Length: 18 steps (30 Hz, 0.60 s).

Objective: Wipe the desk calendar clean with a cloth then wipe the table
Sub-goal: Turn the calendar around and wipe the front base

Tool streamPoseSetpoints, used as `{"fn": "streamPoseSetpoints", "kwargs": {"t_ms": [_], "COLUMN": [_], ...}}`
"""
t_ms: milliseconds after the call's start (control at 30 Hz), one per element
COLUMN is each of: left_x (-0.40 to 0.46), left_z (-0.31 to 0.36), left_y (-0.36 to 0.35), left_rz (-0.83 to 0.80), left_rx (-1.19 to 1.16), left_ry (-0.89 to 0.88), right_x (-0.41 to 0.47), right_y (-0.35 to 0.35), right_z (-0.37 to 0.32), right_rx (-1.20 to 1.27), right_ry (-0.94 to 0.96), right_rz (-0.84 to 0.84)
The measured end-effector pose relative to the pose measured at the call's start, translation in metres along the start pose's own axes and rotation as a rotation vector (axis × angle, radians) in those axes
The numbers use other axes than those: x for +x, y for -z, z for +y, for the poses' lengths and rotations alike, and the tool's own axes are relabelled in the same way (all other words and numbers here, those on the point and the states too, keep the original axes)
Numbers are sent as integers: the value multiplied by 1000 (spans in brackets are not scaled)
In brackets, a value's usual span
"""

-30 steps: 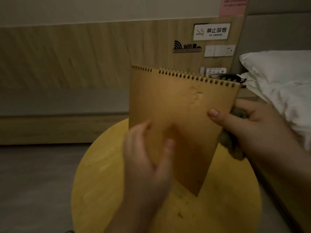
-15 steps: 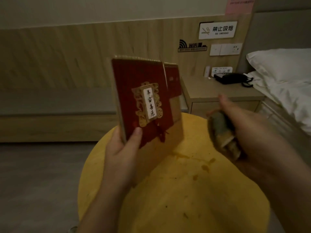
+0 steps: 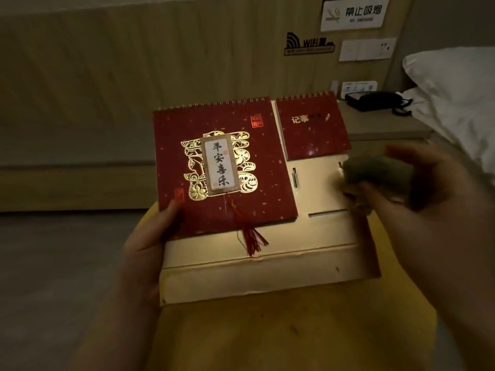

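Room: dim bedroom, wood-panelled wall [image 3: 134,62]
Table [image 3: 267,330]: round, yellow, nearest; a few dark specks on top
Left hand [image 3: 144,253]: grasping the desk calendar [image 3: 241,210] by its left edge, thumb on the red cover
Desk calendar: held above the table, face up, tilted; gold emblem, red tassel [image 3: 250,234]; small red notepad [image 3: 312,127] at upper right
Right hand [image 3: 412,188]: clenched on a wadded greenish cloth [image 3: 367,175], just beside the calendar's right edge; contact unclear
Beyond: nightstand with black telephone [image 3: 375,100]; white pillow [image 3: 455,97]; no-smoking sign [image 3: 355,14]

Red-and-gold desk calendar [image 3: 227,170] faces up, tilted above the yellow table [image 3: 294,330]; bunched greenish cloth [image 3: 372,174] at its right edge.
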<state>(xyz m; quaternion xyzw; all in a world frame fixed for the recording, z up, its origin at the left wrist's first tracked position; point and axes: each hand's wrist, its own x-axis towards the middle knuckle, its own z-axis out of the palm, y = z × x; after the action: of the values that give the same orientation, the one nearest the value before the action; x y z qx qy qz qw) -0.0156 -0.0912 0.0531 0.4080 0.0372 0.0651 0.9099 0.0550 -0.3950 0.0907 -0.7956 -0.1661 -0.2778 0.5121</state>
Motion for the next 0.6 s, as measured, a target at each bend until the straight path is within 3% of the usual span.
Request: {"fn": "streamPoseSetpoints", "kwargs": {"t_ms": [100, 167, 267, 433, 600], "left_x": [-1, 1, 4, 8, 12], "left_z": [-4, -6, -9, -13, -7], "left_y": [0, 1, 1, 8, 15], "left_rz": [-123, -129, -161, 10, 72], "left_rx": [88, 99, 74, 54, 43], "left_ry": [3, 27, 37, -5, -5], "right_x": [3, 5, 2, -13, -43], "right_y": [-7, -16, -29, -26, -11], "right_z": [3, 0, -4, -2, 15], "right_rx": [-306, -386, -452, -539, -526], "right_ry": [386, 486, 511, 558, 641], "right_rz": [-44, -56, -78, -271, -383]}}
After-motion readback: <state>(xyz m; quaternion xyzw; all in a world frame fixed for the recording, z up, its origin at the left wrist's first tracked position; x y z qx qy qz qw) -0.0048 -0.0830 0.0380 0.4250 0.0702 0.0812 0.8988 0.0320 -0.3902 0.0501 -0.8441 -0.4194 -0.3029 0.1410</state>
